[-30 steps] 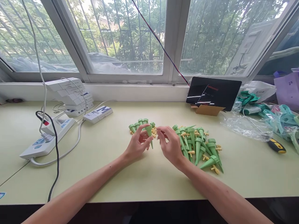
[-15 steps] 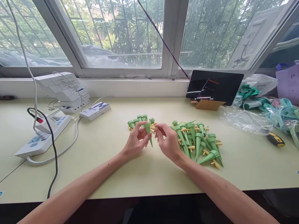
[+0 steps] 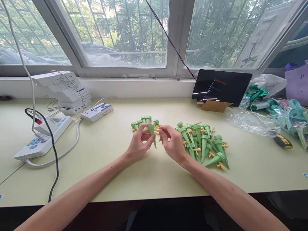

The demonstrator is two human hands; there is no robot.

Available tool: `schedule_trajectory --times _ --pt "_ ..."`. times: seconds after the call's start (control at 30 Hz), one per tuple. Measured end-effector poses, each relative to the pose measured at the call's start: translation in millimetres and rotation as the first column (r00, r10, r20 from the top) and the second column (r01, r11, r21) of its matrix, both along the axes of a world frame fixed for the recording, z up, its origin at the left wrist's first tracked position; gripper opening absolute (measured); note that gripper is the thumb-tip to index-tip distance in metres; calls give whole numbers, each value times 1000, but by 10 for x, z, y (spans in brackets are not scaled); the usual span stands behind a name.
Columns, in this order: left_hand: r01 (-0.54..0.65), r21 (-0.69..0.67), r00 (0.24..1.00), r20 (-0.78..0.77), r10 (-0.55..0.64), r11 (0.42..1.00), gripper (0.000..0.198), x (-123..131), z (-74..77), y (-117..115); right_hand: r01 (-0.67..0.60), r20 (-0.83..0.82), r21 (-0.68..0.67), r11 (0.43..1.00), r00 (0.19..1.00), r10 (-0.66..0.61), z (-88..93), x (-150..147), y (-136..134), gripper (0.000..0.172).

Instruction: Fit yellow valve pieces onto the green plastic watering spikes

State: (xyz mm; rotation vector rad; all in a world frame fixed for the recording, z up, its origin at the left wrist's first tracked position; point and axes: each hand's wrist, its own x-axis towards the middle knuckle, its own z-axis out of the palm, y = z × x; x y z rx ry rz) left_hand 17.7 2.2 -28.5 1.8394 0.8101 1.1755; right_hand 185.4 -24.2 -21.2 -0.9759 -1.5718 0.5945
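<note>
My left hand [image 3: 141, 142] is closed on a green plant watering spike [image 3: 151, 129], gripping its ribbed cap between thumb and fingers with the tip pointing down. Close to the cap, my right hand [image 3: 172, 141] pinches thumb and forefinger at a small yellow valve [image 3: 157, 129]; its outline partly merges with yellow parts behind. Beyond my left hand stands a small group of similar green spikes [image 3: 143, 119]. On the right, beside my right hand, lies a larger heap of green spikes [image 3: 204, 141] with yellow valves, tilted in various directions.
A tablet [image 3: 221, 86] leans on a cardboard stand [image 3: 215, 106] at the back. On the left are a power strip [image 3: 43, 138], cables, stacked white boxes [image 3: 69, 91] and a single box [image 3: 97, 112]. Plastic bags [image 3: 255, 123] and a yellow-black tool handle [image 3: 283, 141] lie right.
The view has shifted slightly, so everything sits a little higher. Both hands keep nearly the same hold around the spike.
</note>
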Motion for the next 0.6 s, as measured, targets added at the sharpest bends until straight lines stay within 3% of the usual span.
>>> schedule_trajectory --times 0.3,0.6 --pt "-87 56 991 -95 92 995 34 2 -1 12 -18 0 -19 1000 1000 18 12 7 -2 19" --pt "-101 89 989 -103 110 991 31 18 27 4 -37 -26 -40 999 999 35 25 6 8 18"
